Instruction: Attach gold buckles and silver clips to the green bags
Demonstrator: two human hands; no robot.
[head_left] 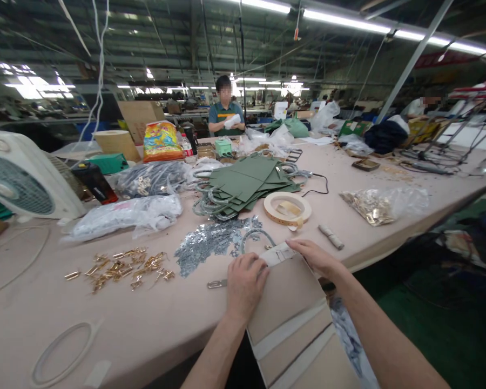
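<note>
A beige bag panel [291, 319] with pale strips lies over the table's near edge. My left hand [245, 283] presses on its upper left corner with the fingers curled down, closed on the panel's top edge. My right hand [316, 256] rests on the upper right edge, fingers pinching the white flap there. A grey curved handle [259, 235] arches just beyond the panel's top. A small metal plate [216, 283] lies left of my left hand.
A heap of silvery metal parts [210, 243] and scattered gold fittings [121, 267] lie to the left. Green bag pieces [247, 186], a tape roll [287, 208], plastic bags and a white fan [20, 178] stand farther back. A person [225, 113] works at the far end.
</note>
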